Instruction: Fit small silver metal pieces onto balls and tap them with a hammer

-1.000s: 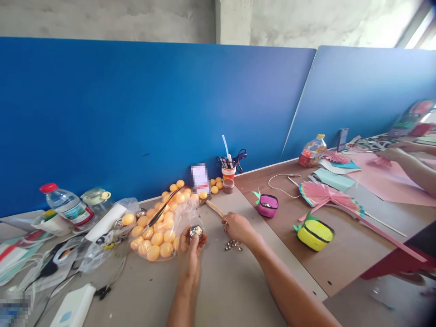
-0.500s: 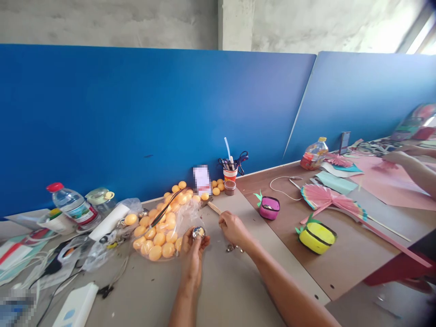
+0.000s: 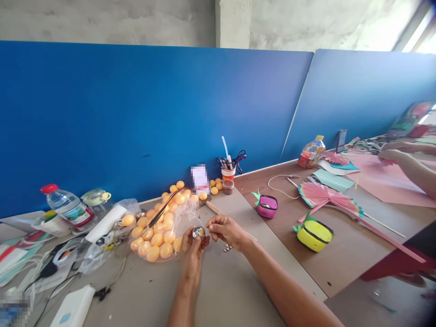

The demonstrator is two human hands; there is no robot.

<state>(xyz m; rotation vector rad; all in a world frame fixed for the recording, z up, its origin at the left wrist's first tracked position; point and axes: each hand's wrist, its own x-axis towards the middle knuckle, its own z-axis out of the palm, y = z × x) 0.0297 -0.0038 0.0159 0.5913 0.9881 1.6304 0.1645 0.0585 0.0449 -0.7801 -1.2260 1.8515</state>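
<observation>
My left hand (image 3: 192,245) grips a shiny silver ball (image 3: 198,233), its fingers wrapped round it from below. Close to the ball's right side, my right hand (image 3: 223,229) has its thumb and forefinger pinched together; whatever is between them is too small to make out. Several small shiny metal pieces (image 3: 228,248) lie on the table just under the right hand. Behind that hand lies a hammer with a wooden handle (image 3: 213,208). A clear bag of orange balls (image 3: 157,240) rests left of my left hand.
A purple pouch (image 3: 267,206) and a yellow pouch (image 3: 314,235) lie to the right, near a pink paper fan (image 3: 327,195). A pen cup (image 3: 228,173) stands by the blue partition (image 3: 153,113). Bottles, cables and plastic clutter the left. Another person's hands (image 3: 391,152) work at far right.
My right hand has moved left, from above the small metal pieces to beside the silver ball. My left hand keeps its hold on the ball. The view has shifted slightly.
</observation>
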